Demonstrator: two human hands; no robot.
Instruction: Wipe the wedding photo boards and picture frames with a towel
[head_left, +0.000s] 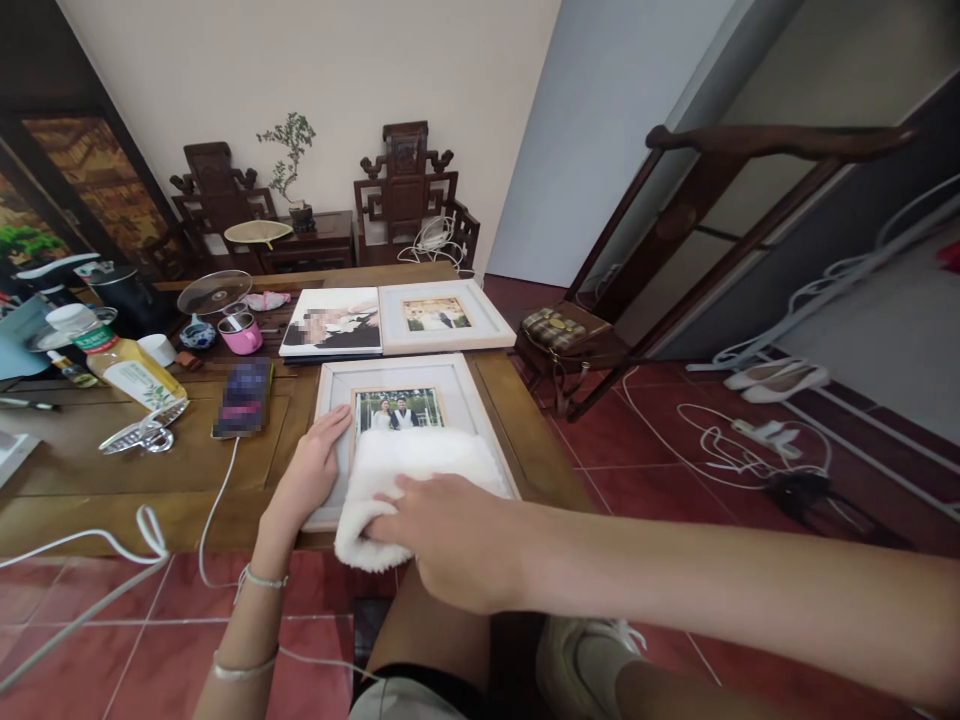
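Observation:
A light wood picture frame (489, 405) with a photo of two people lies flat at the front edge of the wooden table. My left hand (324, 455) rests flat on the frame's left side, its fingers stretched out. A fluffy white cloth (431, 455), folded over, covers the lower part of the frame and some of the photo. My right hand (457, 535) grips the near left part of this cloth, its fingers partly tucked into the fold.
Behind lie a second framed photo (487, 315) and a white-covered album (337, 345). To the left are a phone (244, 395) on a white cable, a hair clip (146, 428), a bottle (139, 370) and a pink cup (240, 335). A wooden chair (694, 215) stands right.

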